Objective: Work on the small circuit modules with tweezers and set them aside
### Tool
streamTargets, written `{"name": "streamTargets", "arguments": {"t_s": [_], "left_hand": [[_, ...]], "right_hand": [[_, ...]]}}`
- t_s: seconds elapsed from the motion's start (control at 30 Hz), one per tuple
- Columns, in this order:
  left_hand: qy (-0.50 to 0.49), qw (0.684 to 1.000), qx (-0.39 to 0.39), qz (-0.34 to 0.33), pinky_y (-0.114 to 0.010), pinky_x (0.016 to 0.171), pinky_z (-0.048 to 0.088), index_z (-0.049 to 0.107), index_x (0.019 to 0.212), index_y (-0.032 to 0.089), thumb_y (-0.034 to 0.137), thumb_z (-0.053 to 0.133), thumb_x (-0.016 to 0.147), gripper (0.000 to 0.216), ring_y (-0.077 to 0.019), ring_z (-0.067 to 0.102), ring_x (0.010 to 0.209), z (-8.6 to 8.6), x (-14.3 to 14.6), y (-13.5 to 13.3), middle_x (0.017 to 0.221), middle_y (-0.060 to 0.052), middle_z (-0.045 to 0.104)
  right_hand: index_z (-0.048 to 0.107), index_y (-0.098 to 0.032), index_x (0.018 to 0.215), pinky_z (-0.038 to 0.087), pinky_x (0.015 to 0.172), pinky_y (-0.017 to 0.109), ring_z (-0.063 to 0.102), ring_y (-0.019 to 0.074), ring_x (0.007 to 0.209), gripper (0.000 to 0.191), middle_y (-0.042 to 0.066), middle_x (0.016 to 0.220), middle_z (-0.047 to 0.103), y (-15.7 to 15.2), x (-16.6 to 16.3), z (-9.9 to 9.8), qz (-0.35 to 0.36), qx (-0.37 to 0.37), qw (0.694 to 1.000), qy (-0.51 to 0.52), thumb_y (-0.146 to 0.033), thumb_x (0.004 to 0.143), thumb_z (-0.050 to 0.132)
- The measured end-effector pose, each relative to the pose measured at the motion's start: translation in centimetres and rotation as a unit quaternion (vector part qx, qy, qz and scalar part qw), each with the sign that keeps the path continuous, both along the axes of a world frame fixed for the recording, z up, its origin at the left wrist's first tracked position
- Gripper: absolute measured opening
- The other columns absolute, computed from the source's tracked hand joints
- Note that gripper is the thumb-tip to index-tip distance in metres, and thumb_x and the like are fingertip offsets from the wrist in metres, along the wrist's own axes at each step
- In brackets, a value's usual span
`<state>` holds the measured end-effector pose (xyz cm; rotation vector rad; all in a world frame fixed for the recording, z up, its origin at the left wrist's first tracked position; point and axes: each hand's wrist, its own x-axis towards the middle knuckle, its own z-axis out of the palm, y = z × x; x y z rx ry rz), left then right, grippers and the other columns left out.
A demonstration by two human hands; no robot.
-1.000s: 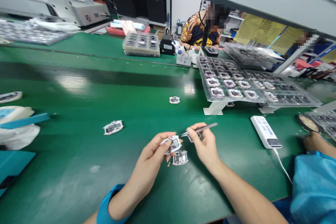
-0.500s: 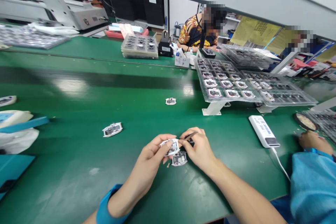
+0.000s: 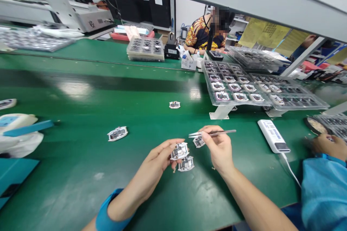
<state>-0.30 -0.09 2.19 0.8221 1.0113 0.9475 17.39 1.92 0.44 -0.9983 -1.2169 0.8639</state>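
Observation:
My left hand (image 3: 158,160) pinches a small white part with a circuit board inside (image 3: 179,150), holding it just above the green mat. A second such part (image 3: 185,164) lies on the mat right under it, and a third (image 3: 198,142) lies beside my right hand. My right hand (image 3: 219,148) grips metal tweezers (image 3: 213,133), their tips pointing left, a little apart from the held part.
Two more parts (image 3: 117,133) (image 3: 175,105) lie on the green mat (image 3: 81,173). Clear trays of parts (image 3: 235,86) stand on a white stand at the right, with a white power bank (image 3: 273,136) in front. A co-worker's hand and blue sleeve (image 3: 324,173) are at the right; another person sits across.
My right hand has drawn the tweezers back up and to the right, away from the part in my left hand. The third part by my right hand is now uncovered.

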Motion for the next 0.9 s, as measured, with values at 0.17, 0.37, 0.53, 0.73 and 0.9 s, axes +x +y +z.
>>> {"name": "streamTargets", "arguments": {"t_s": [0.17, 0.37, 0.53, 0.73, 0.9], "left_hand": [[0.013, 1.000, 0.002, -0.005, -0.026, 0.058, 0.039, 0.073, 0.097, 0.017, 0.042, 0.065, 0.082, 0.030, -0.0149, 0.047, 0.063, 0.0, 0.0, -0.1, 0.078, -0.003, 0.064], [0.032, 0.999, 0.010, -0.014, -0.026, 0.058, 0.038, 0.072, 0.098, 0.016, 0.037, 0.065, 0.082, 0.028, -0.0151, 0.047, 0.062, 0.2, 0.2, -0.1, 0.075, -0.003, 0.063], [0.054, 0.998, 0.021, -0.017, -0.027, 0.060, 0.039, 0.070, 0.104, 0.015, 0.036, 0.060, 0.084, 0.030, -0.0159, 0.048, 0.064, -0.1, 0.1, -0.2, 0.078, -0.004, 0.064], [0.097, 0.993, 0.055, -0.036, -0.026, 0.062, 0.041, 0.067, 0.107, 0.015, 0.037, 0.056, 0.086, 0.033, -0.0152, 0.048, 0.065, -0.6, 0.0, -0.1, 0.077, -0.002, 0.063], [0.132, 0.987, 0.080, -0.035, -0.025, 0.062, 0.044, 0.069, 0.105, 0.018, 0.035, 0.056, 0.084, 0.030, -0.0150, 0.051, 0.064, -0.2, 0.2, -0.1, 0.081, -0.001, 0.066]], "right_hand": [[0.066, -0.020, 0.078, 0.054, 0.067, 0.031, 0.066, 0.0174, 0.072, 0.013, 0.003, 0.077, 0.069, -0.8, -0.8, 0.3, 0.099, -0.040, 0.994, -0.002, -0.030, 0.077, 0.073], [0.067, -0.021, 0.077, 0.053, 0.075, 0.033, 0.065, 0.0189, 0.080, 0.007, 0.003, 0.080, 0.068, -0.9, -1.0, 0.2, 0.111, -0.017, 0.992, -0.060, -0.026, 0.079, 0.071], [0.065, -0.019, 0.074, 0.051, 0.066, 0.030, 0.063, 0.0167, 0.070, 0.015, 0.001, 0.074, 0.066, -0.7, -0.9, 0.1, 0.117, -0.082, 0.990, -0.011, -0.032, 0.077, 0.073], [0.065, -0.019, 0.074, 0.048, 0.064, 0.027, 0.059, 0.0152, 0.067, 0.015, 0.000, 0.071, 0.065, -0.9, -1.2, 0.2, 0.061, -0.119, 0.991, -0.006, -0.032, 0.075, 0.073], [0.065, -0.019, 0.074, 0.047, 0.065, 0.028, 0.060, 0.0154, 0.067, 0.014, 0.001, 0.072, 0.067, -1.0, -1.4, 0.3, 0.067, -0.135, 0.989, -0.002, -0.031, 0.075, 0.072]]}}
